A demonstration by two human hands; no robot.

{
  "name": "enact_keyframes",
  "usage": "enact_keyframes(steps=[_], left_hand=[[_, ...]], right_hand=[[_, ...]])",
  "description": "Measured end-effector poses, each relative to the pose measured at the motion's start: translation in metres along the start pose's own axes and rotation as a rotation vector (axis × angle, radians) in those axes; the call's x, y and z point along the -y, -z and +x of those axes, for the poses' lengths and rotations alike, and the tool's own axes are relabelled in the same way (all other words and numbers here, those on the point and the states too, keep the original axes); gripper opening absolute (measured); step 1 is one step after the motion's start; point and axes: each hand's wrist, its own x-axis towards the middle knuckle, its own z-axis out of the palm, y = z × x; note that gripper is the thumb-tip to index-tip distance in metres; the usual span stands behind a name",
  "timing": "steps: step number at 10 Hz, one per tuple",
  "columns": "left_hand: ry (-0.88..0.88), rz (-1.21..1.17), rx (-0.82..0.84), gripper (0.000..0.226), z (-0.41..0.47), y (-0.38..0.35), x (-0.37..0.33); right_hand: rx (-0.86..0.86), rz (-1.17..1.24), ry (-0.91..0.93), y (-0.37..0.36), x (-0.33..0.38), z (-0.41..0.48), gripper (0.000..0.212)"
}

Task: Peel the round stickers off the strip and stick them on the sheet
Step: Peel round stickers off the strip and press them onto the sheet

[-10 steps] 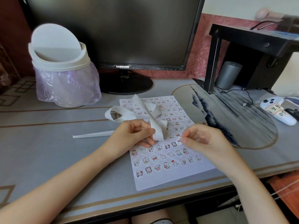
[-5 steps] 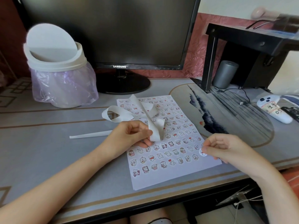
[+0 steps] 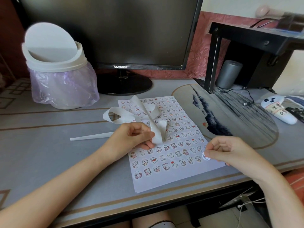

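Sheet: white, with rows of cartoon-animal stickers in black outline with red, pink and brown accents. Round sticker: white. Backing strip: plain white. Desk mat: grey with tan border lines and a blue-black ink-wash landscape panel. Swing-lid bin: cream-white, with a translucent lilac bag. Monitor: black with white SAMSUNG lettering.

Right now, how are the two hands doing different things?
The left hand grips the curly white strip; the right hand pinches one round sticker. The left hand is at the left edge of the sheet, the right hand at the right edge. Both have curled fingers.
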Motion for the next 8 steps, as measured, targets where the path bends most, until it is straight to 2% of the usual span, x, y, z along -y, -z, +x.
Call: enact_keyframes(steps=[8], left_hand=[[0.004, 0.008, -0.002, 0.010, 0.000, 0.000, 0.001]], right_hand=[[-0.060, -0.073, 0.071, -0.005, -0.014, 0.006, 0.014]])
